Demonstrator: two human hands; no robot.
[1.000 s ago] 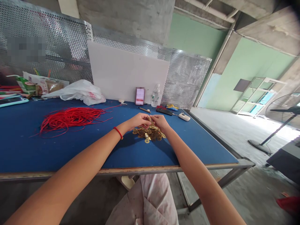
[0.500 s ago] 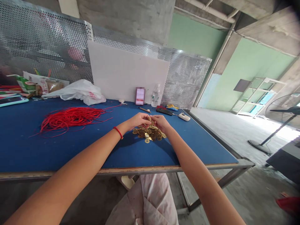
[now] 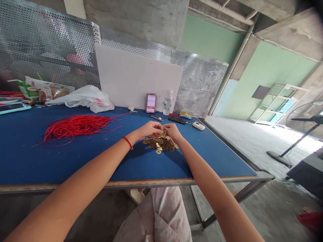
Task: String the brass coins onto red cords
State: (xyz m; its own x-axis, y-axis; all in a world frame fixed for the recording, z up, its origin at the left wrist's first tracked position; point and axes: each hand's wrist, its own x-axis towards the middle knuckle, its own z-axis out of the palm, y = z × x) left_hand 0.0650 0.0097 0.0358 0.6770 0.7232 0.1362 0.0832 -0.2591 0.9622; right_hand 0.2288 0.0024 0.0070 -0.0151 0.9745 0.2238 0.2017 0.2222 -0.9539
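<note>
Barely any change on my feed over the last second. Both hands sit in the same spot over the pile of holed, brass-coloured coins (image 3: 165,144), fingertip to fingertip. Left hand (image 3: 150,129): fingers curled, thumb and forefinger pinched nearly together on what looks like one brass-coloured coin (image 3: 161,128). Right hand (image 3: 173,130): fingers bent in to meet the left; I can't make out whether it grips anything, view too small.

Clearest difference: a bit more of the coins shows in the gap under the fingertips than a second ago. Pile outline reads the same to me, with a single coin (image 3: 158,152) lying at its near edge. So I take it as fine finger work in place, no reaching or carrying.

Red cord bundle (image 3: 75,127) lies untouched on the blue tabletop (image 3: 101,164), well left of the hands, not shifted. Pen (image 3: 155,118), propped phone (image 3: 150,103) and plastic bottle (image 3: 167,103) beyond the hands: unmoved too. Reddish blur behind the perforated metal panel (image 3: 50,37) did change; background only.
</note>
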